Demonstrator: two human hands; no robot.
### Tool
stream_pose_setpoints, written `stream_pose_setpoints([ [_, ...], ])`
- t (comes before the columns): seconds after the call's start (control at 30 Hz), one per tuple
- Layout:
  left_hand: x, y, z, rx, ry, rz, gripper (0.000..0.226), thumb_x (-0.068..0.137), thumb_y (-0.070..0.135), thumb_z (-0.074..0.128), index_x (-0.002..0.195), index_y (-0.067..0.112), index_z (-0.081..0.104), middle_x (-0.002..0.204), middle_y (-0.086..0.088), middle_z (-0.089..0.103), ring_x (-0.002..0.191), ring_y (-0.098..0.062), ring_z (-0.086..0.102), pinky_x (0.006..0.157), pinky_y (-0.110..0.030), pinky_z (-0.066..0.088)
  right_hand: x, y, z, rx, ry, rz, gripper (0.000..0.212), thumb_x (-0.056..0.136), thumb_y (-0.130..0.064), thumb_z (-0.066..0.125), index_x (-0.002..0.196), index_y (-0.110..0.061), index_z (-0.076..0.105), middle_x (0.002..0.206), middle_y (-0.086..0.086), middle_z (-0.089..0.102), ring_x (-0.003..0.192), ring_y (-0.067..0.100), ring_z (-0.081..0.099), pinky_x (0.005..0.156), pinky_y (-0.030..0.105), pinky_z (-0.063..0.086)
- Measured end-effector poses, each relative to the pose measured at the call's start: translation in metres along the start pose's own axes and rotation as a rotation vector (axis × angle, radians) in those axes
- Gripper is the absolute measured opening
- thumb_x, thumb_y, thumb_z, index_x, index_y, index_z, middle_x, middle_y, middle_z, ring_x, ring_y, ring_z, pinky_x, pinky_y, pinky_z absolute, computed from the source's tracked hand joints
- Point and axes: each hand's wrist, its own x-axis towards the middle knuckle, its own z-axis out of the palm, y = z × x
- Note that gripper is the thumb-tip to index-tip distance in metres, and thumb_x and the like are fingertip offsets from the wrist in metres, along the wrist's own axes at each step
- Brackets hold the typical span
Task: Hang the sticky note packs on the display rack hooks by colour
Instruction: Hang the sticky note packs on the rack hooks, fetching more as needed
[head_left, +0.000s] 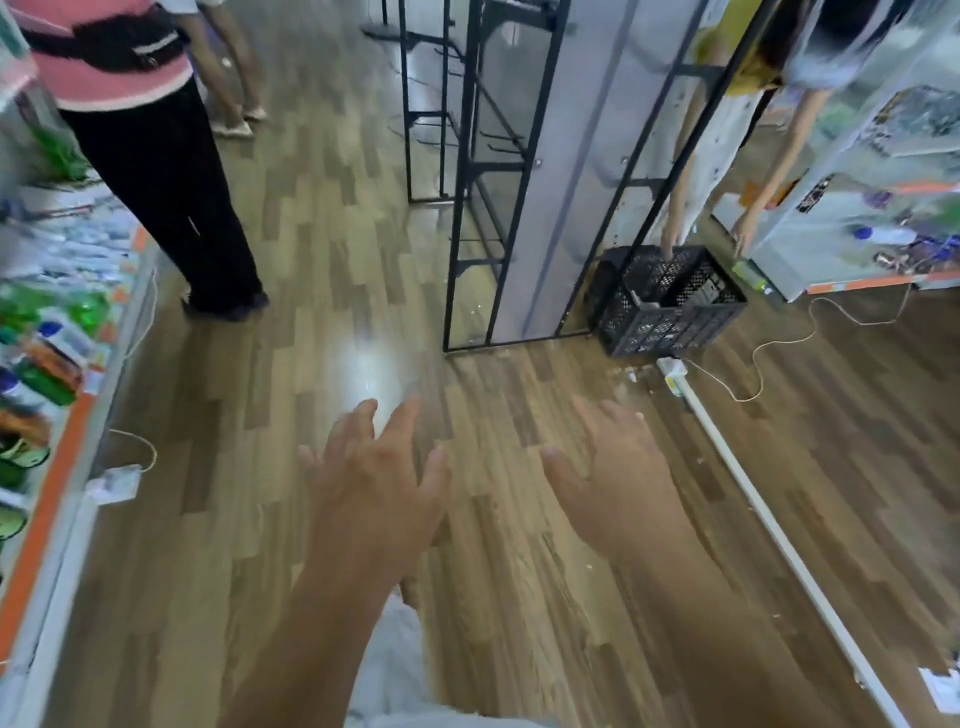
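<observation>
My left hand (374, 483) and my right hand (618, 483) are held out in front of me over the wooden floor, palms down, fingers spread, both holding nothing. Ahead stands the black metal display rack (467, 171) with bare hooks on its crossbars and a grey panel behind. A black plastic crate (670, 306) sits on the floor at the rack's right foot; what it holds is too dark to tell. No sticky note packs are in sight.
A person in a pink top and black trousers (171, 171) stands at the left. Another person (727, 156) bends over the crate at the right. Stocked shelves (47, 364) line the left; a glass-fronted shelf (883, 171) stands right. Cables and a white rail (769, 525) lie on the floor.
</observation>
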Motion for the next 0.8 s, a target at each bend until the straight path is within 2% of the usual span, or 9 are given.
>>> stream_pose_setpoints([
  [0.17,0.123,-0.019,-0.048,-0.047,0.004,0.103,0.056,0.096,0.044,0.045,0.149,0.032,0.031,0.157,-0.005,0.026,0.146,-0.021,0.020,0.118,-0.049,0.008,0.102,-0.078,-0.009,0.116,0.055,-0.092,0.065,0.096,-0.046,0.048,0.152,-0.024,0.026,0.157,-0.004,0.028,0.147,0.013,0.017,0.121,0.039,0.016],
  [0.27,0.191,-0.027,-0.071,-0.097,0.023,0.174,0.053,0.095,0.040,0.051,0.146,0.031,0.039,0.155,-0.001,0.031,0.142,-0.020,0.026,0.116,-0.042,0.015,0.154,-0.112,-0.009,0.186,0.075,-0.104,0.066,0.093,-0.049,0.051,0.151,-0.026,0.029,0.155,-0.007,0.031,0.145,0.012,0.022,0.119,0.041,0.023],
  [0.37,0.251,-0.033,-0.082,-0.117,0.010,0.155,0.051,0.094,0.039,0.051,0.145,0.033,0.041,0.153,0.001,0.035,0.137,-0.022,0.034,0.115,-0.039,0.019,0.204,-0.134,-0.006,0.208,0.080,-0.062,0.065,0.092,-0.048,0.051,0.150,-0.026,0.031,0.154,-0.007,0.034,0.144,0.013,0.026,0.118,0.043,0.025],
  [0.43,0.290,-0.036,-0.084,-0.122,-0.018,0.118,0.052,0.095,0.041,0.048,0.146,0.035,0.038,0.155,0.003,0.032,0.136,-0.022,0.032,0.114,-0.040,0.024,0.241,-0.144,-0.004,0.216,0.086,-0.036,0.063,0.093,-0.044,0.052,0.149,-0.025,0.033,0.152,-0.005,0.037,0.141,0.012,0.029,0.117,0.038,0.025],
  [0.5,0.332,-0.038,-0.083,-0.109,-0.042,0.091,0.053,0.096,0.043,0.046,0.147,0.036,0.035,0.156,0.004,0.030,0.135,-0.021,0.031,0.114,-0.040,0.026,0.281,-0.153,-0.001,0.228,0.092,-0.019,0.060,0.094,-0.039,0.054,0.149,-0.023,0.035,0.150,-0.004,0.039,0.138,0.011,0.032,0.113,0.027,0.024],
  [0.63,0.430,-0.034,-0.083,-0.094,-0.077,0.110,0.053,0.096,0.043,0.046,0.148,0.035,0.034,0.156,0.003,0.028,0.138,-0.019,0.030,0.114,-0.034,0.022,0.375,-0.174,0.002,0.285,0.116,-0.008,0.057,0.094,-0.038,0.055,0.147,-0.023,0.038,0.145,-0.007,0.044,0.127,0.000,0.037,0.099,0.015,0.024],
  [0.7,0.482,-0.025,-0.089,-0.099,-0.079,0.122,0.053,0.097,0.042,0.046,0.148,0.035,0.033,0.156,0.004,0.026,0.138,-0.018,0.027,0.114,-0.034,0.023,0.426,-0.188,0.000,0.317,0.122,-0.023,0.056,0.094,-0.038,0.055,0.146,-0.024,0.039,0.143,-0.008,0.046,0.119,-0.005,0.036,0.094,0.013,0.025],
  [0.8,0.558,-0.007,-0.107,-0.083,-0.046,0.129,0.053,0.097,0.042,0.047,0.148,0.036,0.033,0.157,0.005,0.025,0.140,-0.016,0.024,0.117,-0.038,0.022,0.503,-0.216,-0.013,0.347,0.103,-0.067,0.058,0.095,-0.039,0.054,0.148,-0.026,0.036,0.145,-0.010,0.044,0.118,-0.009,0.031,0.094,0.013,0.026],
])
